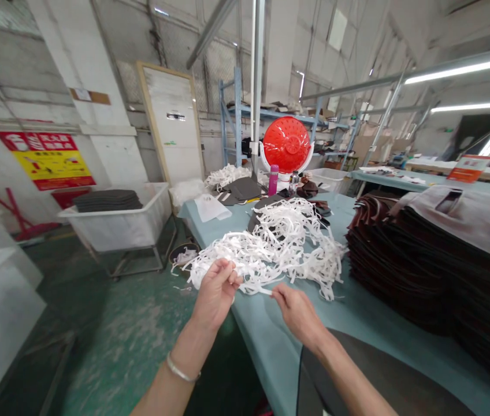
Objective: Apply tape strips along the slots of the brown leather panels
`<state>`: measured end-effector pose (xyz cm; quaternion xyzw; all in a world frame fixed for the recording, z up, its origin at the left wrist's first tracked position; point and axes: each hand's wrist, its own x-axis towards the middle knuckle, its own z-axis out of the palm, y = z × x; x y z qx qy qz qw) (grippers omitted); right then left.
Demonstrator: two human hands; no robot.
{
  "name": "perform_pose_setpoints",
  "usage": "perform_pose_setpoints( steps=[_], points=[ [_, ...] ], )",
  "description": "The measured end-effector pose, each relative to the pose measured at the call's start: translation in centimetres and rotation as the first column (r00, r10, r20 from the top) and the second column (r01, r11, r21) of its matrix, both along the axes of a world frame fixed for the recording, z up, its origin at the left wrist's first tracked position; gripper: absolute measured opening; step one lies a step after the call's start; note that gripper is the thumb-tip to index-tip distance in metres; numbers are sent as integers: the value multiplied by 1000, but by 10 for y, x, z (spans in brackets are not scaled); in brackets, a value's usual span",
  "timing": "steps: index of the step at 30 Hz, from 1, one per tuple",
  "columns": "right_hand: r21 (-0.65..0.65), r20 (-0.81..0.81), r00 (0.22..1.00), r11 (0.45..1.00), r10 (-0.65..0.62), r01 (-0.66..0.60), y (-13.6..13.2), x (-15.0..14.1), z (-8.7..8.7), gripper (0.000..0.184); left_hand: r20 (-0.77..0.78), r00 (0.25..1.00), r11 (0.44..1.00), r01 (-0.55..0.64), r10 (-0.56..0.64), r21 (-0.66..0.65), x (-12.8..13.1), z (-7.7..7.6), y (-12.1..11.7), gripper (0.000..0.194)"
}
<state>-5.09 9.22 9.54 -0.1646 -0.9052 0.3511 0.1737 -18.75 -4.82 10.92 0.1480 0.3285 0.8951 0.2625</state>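
A big tangle of thin white strips is heaped on the blue-green tabletop, right in front of both hands. Between thumb and fingers, my right hand pinches the end of a flat white strip that leads toward the heap. My left hand is raised at the heap's near left edge with its fingers curled and pressed together. Whatever lies in that pinch is too small to make out. Under my right forearm lies a dark grey flat sheet with a curved edge.
Tall stacks of dark brown cut pieces fill the table's right side. Toward the back stand a red round fan, a pink bottle and dark scraps. Off the table's left edge, a white bin on a metal frame holds dark sheets.
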Motion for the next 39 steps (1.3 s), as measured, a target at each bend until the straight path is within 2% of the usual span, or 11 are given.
perform_pose_setpoints(
  steps=[2,4,7,10,14,21,23,28,30,34,39],
  points=[
    [55,26,1000,998,-16,15,3,6,8,26,20,1000,1000,-5,4,30,0,0,1,27],
    [56,45,999,998,-3,1,0,11,13,27,37,999,998,-24,22,60,0,2,3,27],
    [-89,58,997,995,48,-43,-11,19,15,31,97,994,993,-59,49,105,-1,9,3,29],
    [-262,77,992,962,102,-79,-26,32,15,35,136,989,987,-68,49,142,-4,16,0,31],
    [-361,83,990,929,116,-79,-42,54,18,38,139,989,985,-68,46,156,-4,21,-7,29],
    [-381,124,991,924,58,-7,-49,86,24,47,243,962,970,66,-123,233,12,28,-5,22],
    [-402,142,988,916,65,-3,-49,95,25,48,262,955,969,79,-141,232,19,30,-2,17],
    [-510,116,985,859,130,-53,-54,120,23,48,294,948,984,80,-124,156,33,29,4,16],
    [-591,116,984,805,138,-43,-56,131,20,50,283,956,995,56,-77,82,39,28,6,18],
    [-731,186,976,680,110,62,-55,157,15,54,232,972,1000,26,-24,-5,51,24,11,27],
    [-723,238,971,667,-3,179,-44,195,19,55,130,991,994,54,-41,-99,65,12,23,36]
  ],
)
